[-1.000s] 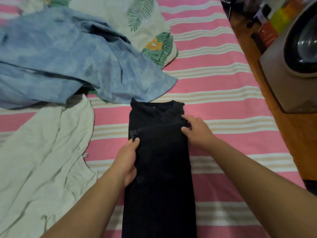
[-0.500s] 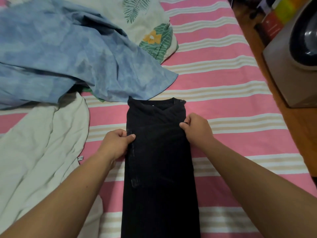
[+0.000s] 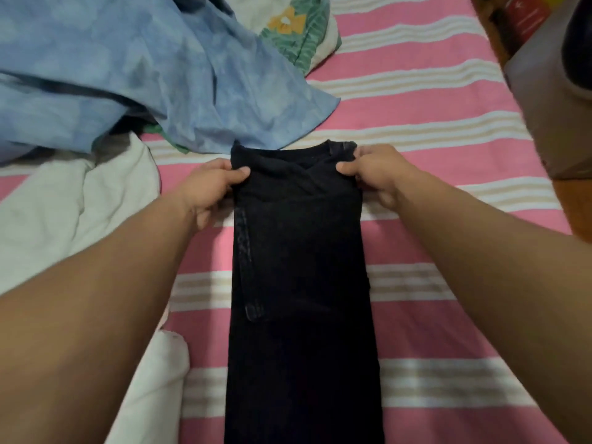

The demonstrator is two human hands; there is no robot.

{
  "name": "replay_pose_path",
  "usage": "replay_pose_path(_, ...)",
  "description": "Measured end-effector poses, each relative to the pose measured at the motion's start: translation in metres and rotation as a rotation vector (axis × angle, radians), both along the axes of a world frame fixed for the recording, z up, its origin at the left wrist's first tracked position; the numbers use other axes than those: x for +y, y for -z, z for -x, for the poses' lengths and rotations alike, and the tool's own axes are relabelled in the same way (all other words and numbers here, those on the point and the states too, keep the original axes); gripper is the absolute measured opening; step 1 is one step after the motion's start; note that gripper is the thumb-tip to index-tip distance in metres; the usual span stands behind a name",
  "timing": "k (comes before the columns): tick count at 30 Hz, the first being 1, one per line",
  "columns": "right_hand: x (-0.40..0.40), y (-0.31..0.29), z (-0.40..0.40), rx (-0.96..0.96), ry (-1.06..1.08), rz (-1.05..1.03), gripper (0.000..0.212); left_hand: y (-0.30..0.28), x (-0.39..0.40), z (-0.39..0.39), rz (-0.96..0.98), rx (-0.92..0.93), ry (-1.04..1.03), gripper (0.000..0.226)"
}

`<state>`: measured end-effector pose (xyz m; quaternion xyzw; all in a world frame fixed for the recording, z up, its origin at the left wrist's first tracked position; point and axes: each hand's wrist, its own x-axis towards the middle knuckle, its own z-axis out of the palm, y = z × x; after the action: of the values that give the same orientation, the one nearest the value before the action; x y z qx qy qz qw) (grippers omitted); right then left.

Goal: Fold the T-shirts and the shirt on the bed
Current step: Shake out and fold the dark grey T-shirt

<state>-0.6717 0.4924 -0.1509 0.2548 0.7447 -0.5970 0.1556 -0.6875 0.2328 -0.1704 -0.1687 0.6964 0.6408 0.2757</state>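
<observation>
Because its sleeves and sides are already turned in, the black T-shirt lies as a long narrow strip down the middle of the bed, collar end at twelve o'clock and hem running off the frame at six. From the head view, the left hand pinches the strip's far corner at about ten o'clock, thumb on top, fingers under the edge; the right hand does the same at about one o'clock. Each grip is closed on cloth, not resting flat, which I judge is meant to lift the collar end and bring it down toward the hem for the crosswise fold.

The rest waits out of the way. A blue tie-dye garment is heaped at eleven o'clock, its hem touching the black collar. A cream garment sprawls at nine. A leaf-print pillow sits at twelve.
</observation>
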Motion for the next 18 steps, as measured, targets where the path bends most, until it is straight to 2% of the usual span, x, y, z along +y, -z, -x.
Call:
replay_pose_path(2,0.006,-0.028,-0.028,0.128,-0.005,0.08,0.02,-0.023,-0.015,-0.023,-0.048,0.087,-0.035,0.015)
replay_pose_path(3,0.01,-0.039,-0.047,0.188,-0.031,0.051,0.014,-0.035,-0.022,-0.042,-0.043,0.122,-0.056,0.012)
replay_pose_path(6,0.015,-0.053,-0.118,0.24,-0.157,-0.159,0.02,-0.058,-0.04,-0.111,0.054,0.231,0.02,0.012)
replay_pose_path(8,0.012,-0.046,-0.172,0.198,-0.233,-0.244,0.033,-0.057,-0.052,-0.161,0.125,0.227,0.111,0.016)
replay_pose_path(10,0.008,-0.022,-0.221,0.172,-0.353,-0.32,0.05,-0.047,-0.061,-0.204,0.255,0.167,0.236,0.039)
replay_pose_path(13,0.01,0.014,-0.267,0.156,-0.487,-0.465,0.066,-0.027,-0.069,-0.24,0.473,0.164,0.413,0.052)
replay_pose_path(16,0.013,0.011,-0.273,0.181,-0.447,-0.384,0.066,-0.024,-0.065,-0.245,0.635,0.296,0.36,0.047)
replay_pose_path(18,0.013,-0.001,-0.265,0.146,-0.303,-0.294,0.059,-0.031,-0.055,-0.239,0.755,0.476,0.324,0.026)
